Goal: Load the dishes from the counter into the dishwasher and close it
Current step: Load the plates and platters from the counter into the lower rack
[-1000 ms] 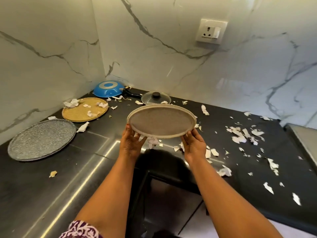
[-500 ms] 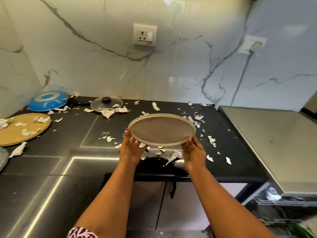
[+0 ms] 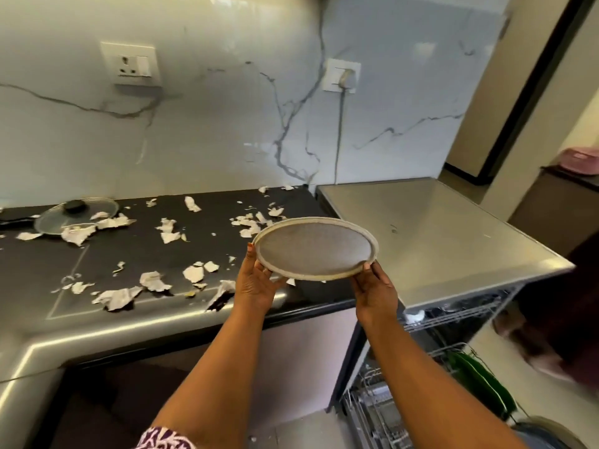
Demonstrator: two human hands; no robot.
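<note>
place: home kitchen | evidence: marble backsplash point(image 3: 227, 140), black counter point(image 3: 32, 270), open dishwasher point(image 3: 437, 241)

In the centre of the frame the plate point(image 3: 314, 249) is speckled grey with a pale cream rim. The bench point(image 3: 32, 270) across the left is glossy black with thin pale lines, and the paper scraps point(image 3: 116, 298) on it are white. The wall point(image 3: 227, 124) across the top is white marble with dark grey veins. The lid point(image 3: 76, 215) at far left is clear with a black knob. The dishwasher point(image 3: 437, 234) top at right is silver-grey (a green dish point(image 3: 483, 384) shows at lower right). The sleeve point(image 3: 162, 439) at the bottom edge is purple patterned with white.
</note>
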